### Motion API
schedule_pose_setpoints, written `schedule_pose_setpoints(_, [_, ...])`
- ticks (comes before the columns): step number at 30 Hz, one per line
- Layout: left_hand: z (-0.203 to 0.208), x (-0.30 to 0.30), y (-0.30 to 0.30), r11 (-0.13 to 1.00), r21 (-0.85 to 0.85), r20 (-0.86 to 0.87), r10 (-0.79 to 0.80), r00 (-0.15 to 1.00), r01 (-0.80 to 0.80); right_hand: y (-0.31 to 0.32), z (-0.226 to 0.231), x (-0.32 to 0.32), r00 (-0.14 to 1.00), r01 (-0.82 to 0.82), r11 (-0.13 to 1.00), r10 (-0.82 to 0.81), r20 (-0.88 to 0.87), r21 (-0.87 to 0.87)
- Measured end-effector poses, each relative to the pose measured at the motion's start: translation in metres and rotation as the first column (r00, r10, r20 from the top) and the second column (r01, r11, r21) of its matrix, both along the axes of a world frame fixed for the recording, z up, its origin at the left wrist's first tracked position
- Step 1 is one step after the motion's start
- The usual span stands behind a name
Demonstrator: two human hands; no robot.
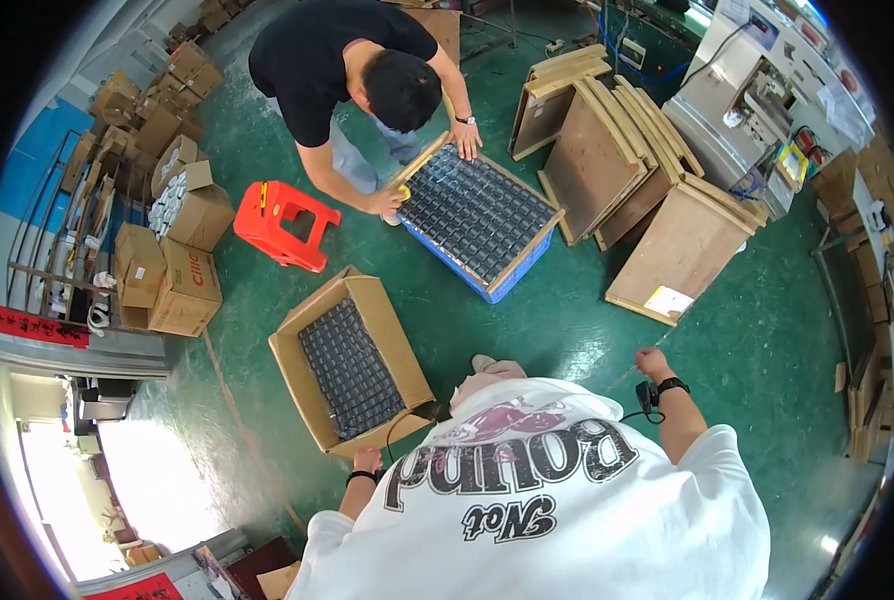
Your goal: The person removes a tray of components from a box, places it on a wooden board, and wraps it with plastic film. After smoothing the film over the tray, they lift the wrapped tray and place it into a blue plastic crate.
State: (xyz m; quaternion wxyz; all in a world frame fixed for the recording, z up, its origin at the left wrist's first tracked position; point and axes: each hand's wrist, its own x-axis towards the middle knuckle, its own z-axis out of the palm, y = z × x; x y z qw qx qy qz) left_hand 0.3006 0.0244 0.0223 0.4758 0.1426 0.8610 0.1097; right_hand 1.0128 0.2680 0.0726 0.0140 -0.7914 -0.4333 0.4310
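My left hand [368,460] is low beside the near edge of an open cardboard box [407,372]. Its fingers are small and partly hidden, and I cannot tell whether it touches the box. Rows of small black parts [352,365] fill the box. Out to the right, over the green floor, my right hand [651,361] is closed with nothing visible in it. A co-worker bends over a wood-rimmed tray [529,243] of similar black parts, which rests on a blue crate [467,275]. One of the co-worker's hands has a small yellow thing [404,191] at the tray's edge.
A red plastic stool [277,220] stands left of the co-worker. Several wooden trays [682,240] lean together at the right, near a grey machine [742,120]. Cardboard boxes [182,290] and a rack line the left side. A small dark device [648,397] is strapped to my right wrist.
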Motion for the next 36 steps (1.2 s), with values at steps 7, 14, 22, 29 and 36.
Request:
schedule_pose_setpoints(7, [0.041, 0.013, 0.189, 0.383, -0.112, -0.532, -0.803, 0.270, 0.917, 0.018, -0.011, 0.023, 0.990, 0.135, 0.987, -0.138, 0.026, 0.081])
schedule_pose_setpoints(14, [0.075, 0.050, 0.280, 0.910, 0.415, 0.029, -0.037, 0.999, 0.022, 0.061, -0.043, 0.045, 0.315, -0.886, 0.366, 0.926, 0.207, -0.286])
schedule_pose_setpoints(22, [0.068, 0.108, 0.252, 0.896, 0.263, 0.127, 0.335, 0.934, -0.357, 0.241, -0.037, 0.083, 0.242, -0.947, 0.297, 0.912, 0.330, -0.125])
schedule_pose_setpoints(29, [0.076, 0.186, 0.247, 0.831, 0.150, 0.270, 0.486, 0.831, -0.535, 0.401, -0.033, 0.059, 0.937, -0.340, 0.940, 0.336, -0.092, -0.036])
schedule_pose_setpoints(36, [0.076, 0.249, 0.276, 0.911, 0.219, 0.024, 0.352, 0.936, -0.348, 0.480, -0.053, 0.050, 0.286, -0.955, 0.278, 0.956, 0.066, 0.104])
